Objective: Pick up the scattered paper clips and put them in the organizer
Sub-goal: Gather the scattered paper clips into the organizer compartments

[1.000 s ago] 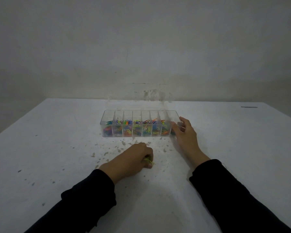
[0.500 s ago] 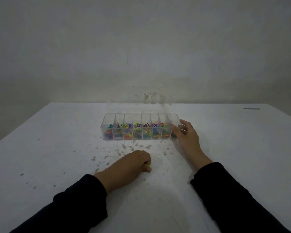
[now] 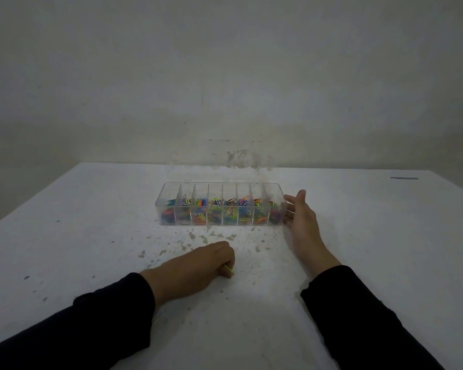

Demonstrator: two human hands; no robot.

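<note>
Left hand (image 3: 198,268): curled into a fist on the table (image 3: 91,236), pinching 1 yellow paper clip (image 3: 229,269) at the fingertips.
Right hand (image 3: 301,217): fingers straight and relaxed, gripping nothing, palm set against the right end of the organizer (image 3: 221,204).
Organizer: clear, 8 compartments, beyond the left hand and well apart from it; coloured clips lying in every compartment.
Step in hand, as judged: pickup of the last loose clip, none other seen on the table.
Next move calls for: lift, carry forward over the rim, release into 1 compartment; organizer steadied by the right hand.
</note>
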